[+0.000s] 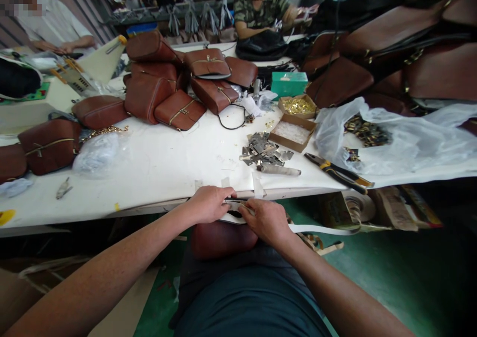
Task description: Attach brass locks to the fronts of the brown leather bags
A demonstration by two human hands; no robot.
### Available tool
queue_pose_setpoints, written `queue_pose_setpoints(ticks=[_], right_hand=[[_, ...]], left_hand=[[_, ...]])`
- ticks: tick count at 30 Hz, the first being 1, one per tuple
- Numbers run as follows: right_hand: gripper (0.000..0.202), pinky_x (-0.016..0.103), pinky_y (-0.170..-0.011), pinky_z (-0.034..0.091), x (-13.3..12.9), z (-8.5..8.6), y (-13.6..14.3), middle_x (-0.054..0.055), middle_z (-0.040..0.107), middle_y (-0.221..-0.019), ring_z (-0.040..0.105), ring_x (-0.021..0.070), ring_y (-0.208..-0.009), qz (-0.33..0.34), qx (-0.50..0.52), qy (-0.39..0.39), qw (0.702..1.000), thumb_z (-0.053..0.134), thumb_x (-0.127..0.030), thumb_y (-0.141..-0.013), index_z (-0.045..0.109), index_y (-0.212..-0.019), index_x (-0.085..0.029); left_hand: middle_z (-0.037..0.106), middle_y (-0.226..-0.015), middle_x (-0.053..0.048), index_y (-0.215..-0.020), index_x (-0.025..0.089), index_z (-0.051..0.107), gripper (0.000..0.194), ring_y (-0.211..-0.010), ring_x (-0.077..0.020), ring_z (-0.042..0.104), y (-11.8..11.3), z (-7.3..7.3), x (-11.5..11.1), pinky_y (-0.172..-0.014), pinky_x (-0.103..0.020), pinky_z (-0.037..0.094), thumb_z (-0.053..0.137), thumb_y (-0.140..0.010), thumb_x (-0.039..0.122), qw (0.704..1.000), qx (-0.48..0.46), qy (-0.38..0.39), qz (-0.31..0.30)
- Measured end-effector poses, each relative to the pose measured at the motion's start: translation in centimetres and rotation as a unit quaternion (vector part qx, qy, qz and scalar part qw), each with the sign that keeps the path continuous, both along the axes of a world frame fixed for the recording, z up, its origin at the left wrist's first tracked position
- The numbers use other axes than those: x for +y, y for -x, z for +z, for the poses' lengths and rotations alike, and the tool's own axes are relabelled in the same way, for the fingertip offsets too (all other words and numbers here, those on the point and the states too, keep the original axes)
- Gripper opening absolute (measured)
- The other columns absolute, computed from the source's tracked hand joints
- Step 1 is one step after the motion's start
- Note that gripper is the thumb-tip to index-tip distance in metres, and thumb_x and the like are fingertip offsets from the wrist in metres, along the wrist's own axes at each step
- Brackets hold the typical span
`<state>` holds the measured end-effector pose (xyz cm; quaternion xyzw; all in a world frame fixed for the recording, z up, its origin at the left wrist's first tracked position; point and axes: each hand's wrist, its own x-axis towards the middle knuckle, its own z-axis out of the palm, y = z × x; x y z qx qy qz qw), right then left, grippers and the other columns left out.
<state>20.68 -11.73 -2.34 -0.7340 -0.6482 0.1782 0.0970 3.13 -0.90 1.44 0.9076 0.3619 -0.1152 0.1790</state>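
Note:
On my lap rests a brown leather bag (223, 240), its opening turned up toward the table edge. My left hand (212, 204) is closed, thumb and fingers pinching the left part of the bag's rim. Across from it, my right hand (269, 221) is also closed, fingertips pressed on the rim's right part. A pale band lines the opening between the hands. From under my right hand a white tape (320, 229) trails right toward a roll (361, 205) below the tabletop. Exactly what lies under the fingertips is hidden.
On the white table (179, 163) lie metal plates (263, 149), a wrapped rod (279, 170), pliers (335, 172), small boxes (294, 129) and a plastic bag (406, 143) of hardware. Brown bags (181, 109) are piled behind. Two people sit across the table.

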Motion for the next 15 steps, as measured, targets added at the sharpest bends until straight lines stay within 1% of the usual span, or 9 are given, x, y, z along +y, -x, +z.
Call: queue_pose_setpoints(ticks=[2,4,6,8,10,12,15], right_hand=[[0.033,0.03,-0.064,0.029,0.2,0.0,-0.1,0.002,0.08,-0.091,0.071,0.0187,-0.08,-0.001,-0.001,0.001,1.0,0.055,-0.045,-0.103,0.073,-0.085,-0.025],[0.033,0.03,-0.063,0.029,0.3,0.1,-0.1,0.003,0.08,-0.091,0.072,0.0191,-0.08,-0.002,-0.003,0.005,1.0,0.054,-0.045,-0.102,0.073,-0.086,-0.024],[0.034,0.03,-0.063,0.03,0.3,0.1,-0.2,0.003,0.08,-0.092,0.072,0.0198,-0.081,0.001,-0.002,0.01,1.0,0.054,-0.046,-0.102,0.074,-0.086,-0.024],[0.036,0.029,-0.063,0.031,0.3,0.2,-0.2,0.004,0.081,-0.093,0.073,0.0205,-0.082,0.003,0.002,0.015,1.0,0.052,-0.048,-0.103,0.074,-0.088,-0.024],[0.036,0.029,-0.064,0.033,0.3,0.4,-0.3,0.004,0.081,-0.095,0.074,0.0213,-0.084,0.007,0.007,0.017,1.0,0.051,-0.048,-0.104,0.075,-0.09,-0.025],[0.036,0.029,-0.065,0.036,0.2,0.5,-0.5,0.004,0.081,-0.096,0.074,0.0223,-0.086,0.009,0.009,0.022,1.0,0.05,-0.048,-0.104,0.075,-0.092,-0.025],[0.039,0.029,-0.07,0.041,0.1,0.8,-0.8,0.006,0.081,-0.097,0.075,0.0237,-0.088,0.012,0.007,0.042,0.999,0.048,-0.05,-0.105,0.076,-0.095,-0.025]], left_hand=[[0.081,-0.098,-0.003,-0.128,0.035,0.07,0.04,-0.088,-0.0264,0.075,-0.3,0.1,0.0,-0.072,-0.031,0.049,0.059,-0.089,0.034,1.0,0.013,-0.001,-0.004],[0.081,-0.098,-0.002,-0.125,0.036,0.071,0.037,-0.09,-0.0267,0.075,-0.7,0.3,0.1,-0.071,-0.031,0.049,0.06,-0.089,0.04,1.0,0.028,-0.008,-0.01],[0.081,-0.098,-0.003,-0.119,0.035,0.074,0.035,-0.091,-0.0279,0.075,-1.2,0.5,0.1,-0.071,-0.031,0.049,0.062,-0.088,0.047,0.999,0.04,-0.018,-0.019],[0.081,-0.098,-0.005,-0.111,0.032,0.076,0.034,-0.092,-0.0299,0.075,-1.8,0.7,0.2,-0.071,-0.032,0.049,0.063,-0.087,0.051,0.998,0.049,-0.027,-0.031],[0.08,-0.098,-0.008,-0.105,0.028,0.077,0.031,-0.092,-0.0318,0.075,-2.3,0.8,0.2,-0.072,-0.034,0.05,0.062,-0.087,0.05,0.997,0.058,-0.037,-0.043],[0.08,-0.098,-0.011,-0.102,0.026,0.077,0.031,-0.092,-0.033,0.075,-2.7,0.8,0.2,-0.072,-0.035,0.05,0.061,-0.088,0.048,0.995,0.066,-0.045,-0.052],[0.08,-0.097,-0.009,-0.102,0.028,0.078,0.031,-0.092,-0.0319,0.075,-3.0,0.8,-0.1,-0.072,-0.035,0.05,0.058,-0.091,0.049,0.995,0.072,-0.048,-0.059]])
